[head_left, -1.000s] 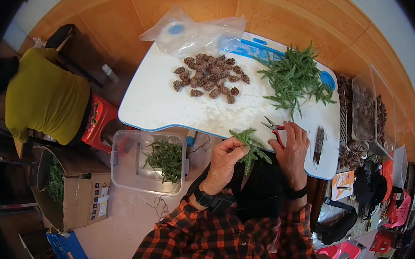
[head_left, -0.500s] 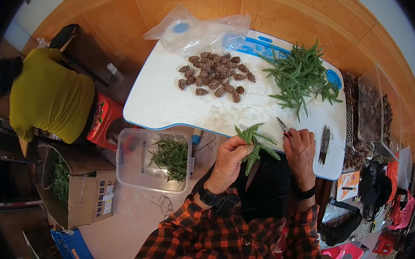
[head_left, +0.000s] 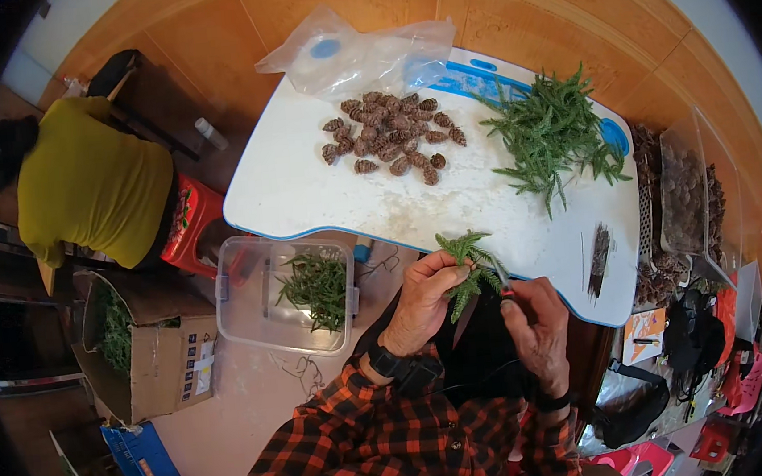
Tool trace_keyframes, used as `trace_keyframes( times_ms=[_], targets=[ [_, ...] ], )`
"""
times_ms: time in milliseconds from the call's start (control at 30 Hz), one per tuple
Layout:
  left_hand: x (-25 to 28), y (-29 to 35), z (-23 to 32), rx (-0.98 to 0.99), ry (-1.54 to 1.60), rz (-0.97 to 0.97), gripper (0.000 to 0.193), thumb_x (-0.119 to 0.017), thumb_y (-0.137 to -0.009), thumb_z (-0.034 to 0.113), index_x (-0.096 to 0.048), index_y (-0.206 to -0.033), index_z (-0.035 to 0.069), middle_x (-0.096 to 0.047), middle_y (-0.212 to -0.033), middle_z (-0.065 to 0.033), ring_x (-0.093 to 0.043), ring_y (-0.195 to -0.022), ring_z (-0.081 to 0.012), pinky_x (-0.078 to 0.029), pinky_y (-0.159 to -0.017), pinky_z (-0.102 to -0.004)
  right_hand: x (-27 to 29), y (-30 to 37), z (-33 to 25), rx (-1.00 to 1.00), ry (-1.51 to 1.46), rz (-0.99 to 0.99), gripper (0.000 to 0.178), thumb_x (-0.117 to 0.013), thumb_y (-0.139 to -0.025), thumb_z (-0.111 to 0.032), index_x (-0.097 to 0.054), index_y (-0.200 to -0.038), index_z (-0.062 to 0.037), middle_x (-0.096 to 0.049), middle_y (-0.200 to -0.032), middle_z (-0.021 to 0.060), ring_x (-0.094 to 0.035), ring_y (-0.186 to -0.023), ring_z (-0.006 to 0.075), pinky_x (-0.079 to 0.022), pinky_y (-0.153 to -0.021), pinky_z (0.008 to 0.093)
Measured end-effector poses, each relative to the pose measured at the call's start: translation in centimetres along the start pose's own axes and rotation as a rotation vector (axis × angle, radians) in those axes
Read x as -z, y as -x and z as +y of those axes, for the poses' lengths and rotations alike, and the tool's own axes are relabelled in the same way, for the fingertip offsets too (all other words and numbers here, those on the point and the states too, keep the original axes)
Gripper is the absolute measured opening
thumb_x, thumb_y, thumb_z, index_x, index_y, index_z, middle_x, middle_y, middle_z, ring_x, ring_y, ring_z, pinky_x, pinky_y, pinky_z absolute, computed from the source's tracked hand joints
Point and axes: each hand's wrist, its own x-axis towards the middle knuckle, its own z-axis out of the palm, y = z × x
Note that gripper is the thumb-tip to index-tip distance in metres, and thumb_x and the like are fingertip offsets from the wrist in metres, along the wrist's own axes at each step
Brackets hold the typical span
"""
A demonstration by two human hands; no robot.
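Note:
My left hand (head_left: pixel 420 299) pinches a small bunch of green artificial pine sprigs (head_left: pixel 463 248) between thumb and fingers, just off the table's near edge. Closed round red-handled pliers (head_left: pixel 506 289), my right hand (head_left: pixel 540 331) is close by on the right. The tips of the pliers point up beside the sprigs; whether they touch them I cannot tell. Beyond my hands, brown pine cones (head_left: pixel 391 132) lie heaped on the white table (head_left: pixel 292 187). A pile of loose green sprigs (head_left: pixel 550 140) covers its right part, and a bundle of thin dark wires (head_left: pixel 599 261) lies nearer me.
Left of my arm, a clear plastic bin (head_left: pixel 242 313) on the floor holds more greenery. A cardboard box (head_left: pixel 173 366) with greenery stands farther left, near a person in a yellow top (head_left: pixel 103 179). A clear bag (head_left: pixel 358 61) lies at the table's back; bins of cones (head_left: pixel 687 200) stand right.
My right hand has come left and nearer to me, bringing the pliers from over the table to beside the sprigs. My left hand keeps its pinch in about the same place.

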Motion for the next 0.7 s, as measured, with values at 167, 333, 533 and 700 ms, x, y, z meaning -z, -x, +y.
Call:
trace_keyframes(
  times_ms=[167,333,533,700],
  targets=[
    [-0.36,0.13,0.31,-0.008,-0.002,0.004,0.011,-0.062,-0.09,0.004,-0.067,-0.098,-0.001,-0.069,-0.099,-0.0055,-0.062,-0.091,-0.0098,-0.047,-0.085,-0.0238,-0.78,0.62,-0.46,-0.004,-0.032,-0.024,0.019,-0.065,-0.084,-0.003,-0.064,-0.102,0.0024,-0.058,-0.09,0.01,-0.058,-0.073,0.0157,-0.047,-0.066,0.027],
    [-0.56,0.25,0.45,-0.018,-0.022,-0.01,0.011,-0.062,-0.09,0.004,-0.067,-0.098,-0.001,-0.069,-0.098,-0.005,-0.061,-0.09,-0.0094,-0.047,-0.085,-0.0234,-0.85,0.79,-0.61,-0.004,-0.02,-0.024,0.021,-0.066,-0.082,-0.001,-0.064,-0.102,0.002,-0.057,-0.09,0.0098,-0.057,-0.073,0.0159,-0.047,-0.065,0.0271],
    [-0.6,0.26,0.46,-0.028,-0.032,-0.011,0.011,-0.062,-0.09,0.004,-0.067,-0.098,-0.001,-0.069,-0.096,-0.0034,-0.06,-0.087,-0.0082,-0.046,-0.082,-0.0226,-0.94,0.7,-0.58,0.034,0.014,-0.007,0.022,-0.067,-0.081,0.0,-0.064,-0.103,0.0023,-0.057,-0.091,0.01,-0.058,-0.072,0.0163,-0.047,-0.064,0.0269],
    [-0.4,0.26,0.35,-0.014,-0.095,-0.023,0.011,-0.063,-0.089,0.004,-0.067,-0.098,-0.001,-0.068,-0.094,-0.0018,-0.058,-0.085,-0.0061,-0.045,-0.08,-0.0211,-0.97,0.76,-0.52,0.033,0.009,-0.003,0.023,-0.067,-0.081,0.001,-0.064,-0.104,0.0025,-0.057,-0.093,0.0105,-0.057,-0.072,0.0165,-0.047,-0.063,0.0269]
  ],
)
